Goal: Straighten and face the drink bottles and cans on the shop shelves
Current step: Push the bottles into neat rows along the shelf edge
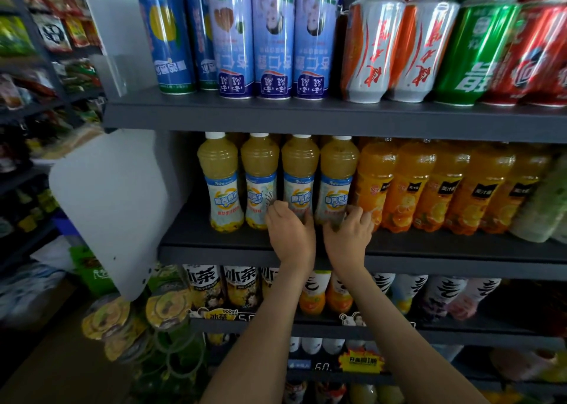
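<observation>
Several dark grey shelves (306,118) fill my feed, with a white plastic panel (113,207) hanging off the left end. Top level has tall cans (273,35) packed side by side: blue ones, then silver-orange, green and red further right. Bottom level has tea bottles (239,284), partly behind my forearms.

On the middle shelf (214,244), a run of orange drink bottles (429,188) takes up the right half. Left of them stand four yellow juice bottles (217,173) with white caps, upright and touching. The second bottle (259,170) has its label twisted off to the side, while the other three face me.

My left hand (293,237) is wrapped round the base of the third bottle (299,170). My right hand (348,237) grips the fourth bottle (337,173) low down, its fingers (360,216) squeezed in against the first orange one.
</observation>
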Action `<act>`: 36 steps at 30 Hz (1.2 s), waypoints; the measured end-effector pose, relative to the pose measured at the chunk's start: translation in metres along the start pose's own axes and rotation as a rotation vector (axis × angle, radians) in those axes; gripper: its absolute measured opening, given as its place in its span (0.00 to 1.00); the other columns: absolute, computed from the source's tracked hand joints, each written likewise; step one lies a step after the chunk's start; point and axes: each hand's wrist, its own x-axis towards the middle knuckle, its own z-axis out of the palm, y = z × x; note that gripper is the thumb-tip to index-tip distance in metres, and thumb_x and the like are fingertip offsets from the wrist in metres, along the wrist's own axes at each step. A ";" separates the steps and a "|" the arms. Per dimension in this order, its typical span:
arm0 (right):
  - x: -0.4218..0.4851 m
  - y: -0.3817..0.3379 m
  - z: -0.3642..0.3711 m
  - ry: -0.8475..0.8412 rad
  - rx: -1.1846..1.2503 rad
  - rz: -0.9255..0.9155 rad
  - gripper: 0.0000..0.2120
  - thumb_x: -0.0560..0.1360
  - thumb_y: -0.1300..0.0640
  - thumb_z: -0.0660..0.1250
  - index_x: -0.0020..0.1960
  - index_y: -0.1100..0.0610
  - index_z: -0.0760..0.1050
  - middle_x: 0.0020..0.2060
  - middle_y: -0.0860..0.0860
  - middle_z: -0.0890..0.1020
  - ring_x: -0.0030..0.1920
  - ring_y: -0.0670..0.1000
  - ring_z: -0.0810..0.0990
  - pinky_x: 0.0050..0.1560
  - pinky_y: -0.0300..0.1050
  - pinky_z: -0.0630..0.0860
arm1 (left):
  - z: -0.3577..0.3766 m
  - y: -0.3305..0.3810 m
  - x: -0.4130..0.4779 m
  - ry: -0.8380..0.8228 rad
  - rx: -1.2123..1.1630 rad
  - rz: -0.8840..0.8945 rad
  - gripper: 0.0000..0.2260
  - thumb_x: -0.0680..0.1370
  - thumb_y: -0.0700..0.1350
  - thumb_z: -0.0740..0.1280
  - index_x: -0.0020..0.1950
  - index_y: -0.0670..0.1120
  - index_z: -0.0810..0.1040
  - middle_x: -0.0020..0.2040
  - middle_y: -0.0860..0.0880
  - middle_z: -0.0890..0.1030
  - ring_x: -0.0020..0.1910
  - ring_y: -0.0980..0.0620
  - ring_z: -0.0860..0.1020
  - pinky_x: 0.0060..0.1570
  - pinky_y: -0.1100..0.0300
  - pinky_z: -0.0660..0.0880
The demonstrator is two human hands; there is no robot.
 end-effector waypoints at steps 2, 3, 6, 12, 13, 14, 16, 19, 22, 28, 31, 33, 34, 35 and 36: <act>0.002 0.001 -0.001 0.012 0.014 -0.024 0.20 0.68 0.65 0.70 0.58 0.68 0.70 0.53 0.65 0.73 0.56 0.65 0.70 0.53 0.55 0.66 | 0.001 0.000 -0.001 0.015 -0.002 0.022 0.19 0.73 0.47 0.73 0.55 0.36 0.72 0.52 0.40 0.76 0.54 0.41 0.74 0.51 0.48 0.76; 0.002 0.002 -0.001 0.018 0.020 -0.037 0.20 0.68 0.66 0.70 0.58 0.69 0.70 0.52 0.65 0.73 0.55 0.65 0.70 0.53 0.55 0.67 | 0.001 0.000 -0.001 0.017 -0.004 0.032 0.19 0.73 0.47 0.73 0.54 0.36 0.72 0.51 0.40 0.76 0.53 0.41 0.75 0.49 0.48 0.76; 0.005 0.006 -0.002 0.010 0.026 -0.066 0.20 0.68 0.65 0.71 0.58 0.69 0.71 0.52 0.65 0.73 0.54 0.66 0.71 0.53 0.55 0.67 | -0.002 -0.004 0.000 0.018 -0.027 0.050 0.18 0.72 0.48 0.73 0.52 0.37 0.73 0.49 0.40 0.76 0.51 0.42 0.75 0.46 0.50 0.76; 0.007 0.010 -0.004 0.027 0.072 -0.149 0.22 0.69 0.66 0.71 0.60 0.68 0.70 0.52 0.63 0.74 0.55 0.64 0.71 0.56 0.52 0.66 | -0.005 -0.007 0.003 -0.031 -0.031 0.043 0.20 0.73 0.48 0.73 0.56 0.37 0.72 0.53 0.40 0.76 0.55 0.43 0.73 0.49 0.55 0.72; 0.007 0.010 -0.004 0.046 0.087 -0.166 0.21 0.68 0.67 0.71 0.59 0.67 0.71 0.51 0.63 0.74 0.54 0.63 0.72 0.55 0.50 0.66 | -0.007 -0.007 0.002 -0.039 -0.035 0.052 0.20 0.74 0.48 0.72 0.58 0.37 0.72 0.54 0.40 0.76 0.56 0.43 0.73 0.50 0.55 0.72; 0.006 0.011 -0.006 0.065 0.108 -0.187 0.20 0.68 0.67 0.71 0.58 0.67 0.71 0.50 0.61 0.74 0.53 0.62 0.72 0.54 0.47 0.65 | -0.010 -0.008 0.000 -0.037 -0.040 0.059 0.20 0.74 0.48 0.71 0.59 0.37 0.72 0.55 0.41 0.75 0.56 0.44 0.73 0.51 0.56 0.72; 0.003 0.011 -0.008 0.073 0.151 -0.236 0.19 0.69 0.68 0.70 0.58 0.65 0.70 0.49 0.59 0.73 0.51 0.58 0.71 0.52 0.47 0.67 | -0.020 -0.012 -0.001 0.025 -0.036 0.078 0.19 0.76 0.47 0.70 0.62 0.38 0.72 0.56 0.42 0.75 0.57 0.46 0.73 0.53 0.60 0.70; -0.002 0.010 -0.005 0.061 0.181 -0.290 0.20 0.69 0.69 0.69 0.59 0.64 0.69 0.48 0.54 0.69 0.50 0.54 0.70 0.51 0.50 0.72 | -0.033 -0.019 0.003 0.178 -0.017 0.085 0.19 0.75 0.42 0.70 0.63 0.37 0.71 0.55 0.39 0.73 0.55 0.43 0.73 0.51 0.59 0.70; -0.005 0.004 -0.001 0.072 0.216 -0.281 0.20 0.69 0.71 0.67 0.59 0.64 0.69 0.49 0.53 0.68 0.51 0.54 0.70 0.53 0.52 0.73 | -0.034 -0.027 0.014 0.124 0.012 -0.003 0.25 0.76 0.43 0.69 0.69 0.36 0.66 0.62 0.37 0.71 0.63 0.41 0.70 0.61 0.52 0.70; -0.007 -0.010 0.005 0.090 0.244 -0.337 0.20 0.67 0.73 0.67 0.58 0.65 0.70 0.48 0.58 0.71 0.50 0.45 0.64 0.52 0.46 0.68 | -0.022 -0.036 0.021 0.045 0.069 -0.037 0.27 0.77 0.41 0.67 0.72 0.33 0.62 0.67 0.35 0.70 0.68 0.38 0.66 0.69 0.47 0.64; -0.005 -0.007 0.010 0.088 0.229 -0.353 0.20 0.67 0.73 0.68 0.58 0.65 0.70 0.49 0.60 0.72 0.51 0.53 0.69 0.52 0.49 0.71 | -0.022 -0.036 0.025 0.074 0.090 -0.051 0.28 0.75 0.44 0.70 0.70 0.34 0.66 0.64 0.36 0.72 0.67 0.38 0.67 0.67 0.46 0.66; -0.007 -0.005 0.014 0.080 0.229 -0.348 0.20 0.67 0.73 0.68 0.58 0.65 0.70 0.50 0.60 0.73 0.52 0.56 0.70 0.53 0.52 0.73 | -0.023 -0.037 0.026 0.099 0.088 -0.040 0.27 0.73 0.45 0.73 0.67 0.35 0.70 0.62 0.37 0.73 0.64 0.39 0.69 0.64 0.46 0.68; -0.008 -0.005 0.015 0.075 0.229 -0.343 0.20 0.67 0.73 0.68 0.58 0.65 0.70 0.50 0.60 0.72 0.53 0.57 0.71 0.54 0.53 0.73 | -0.023 -0.038 0.027 0.114 0.082 -0.035 0.27 0.72 0.45 0.74 0.66 0.35 0.71 0.61 0.37 0.74 0.63 0.39 0.70 0.63 0.47 0.69; -0.010 -0.006 0.017 0.069 0.230 -0.340 0.20 0.67 0.72 0.67 0.58 0.64 0.70 0.50 0.60 0.72 0.53 0.57 0.70 0.55 0.55 0.73 | -0.023 -0.038 0.027 0.125 0.074 -0.034 0.26 0.71 0.46 0.74 0.64 0.35 0.72 0.60 0.38 0.74 0.62 0.40 0.71 0.62 0.47 0.70; -0.011 -0.007 0.018 0.062 0.233 -0.339 0.20 0.67 0.72 0.67 0.58 0.64 0.70 0.50 0.59 0.72 0.53 0.57 0.70 0.56 0.55 0.72 | -0.023 -0.038 0.027 0.127 0.066 -0.034 0.26 0.70 0.46 0.75 0.64 0.36 0.73 0.59 0.38 0.75 0.61 0.40 0.71 0.61 0.47 0.70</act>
